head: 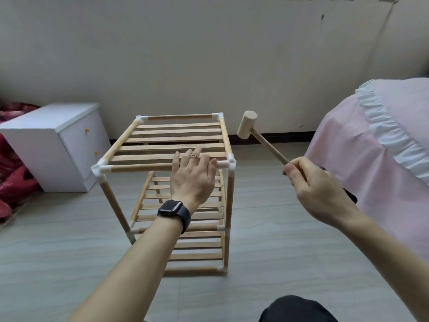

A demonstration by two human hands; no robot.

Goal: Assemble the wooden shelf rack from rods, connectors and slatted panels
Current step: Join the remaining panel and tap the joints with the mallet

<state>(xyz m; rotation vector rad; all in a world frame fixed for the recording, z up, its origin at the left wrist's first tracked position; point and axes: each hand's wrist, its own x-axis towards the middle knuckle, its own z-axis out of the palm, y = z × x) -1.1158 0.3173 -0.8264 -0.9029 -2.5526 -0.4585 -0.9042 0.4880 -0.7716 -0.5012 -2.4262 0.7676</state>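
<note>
The wooden shelf rack stands upright on the floor, built from rods, white corner connectors and slatted panels on three levels. My left hand lies flat with straight fingers on the top slatted panel, over its front rod near the right front corner. My right hand grips the handle end of a small wooden mallet. The mallet head hangs in the air just right of the rack's top, above and beyond the right front connector.
A white bedside cabinet stands to the left of the rack, with red bedding beside it. A pink ruffled bed cover fills the right side. My dark-clothed knee shows at the bottom. Grey floor surrounds the rack.
</note>
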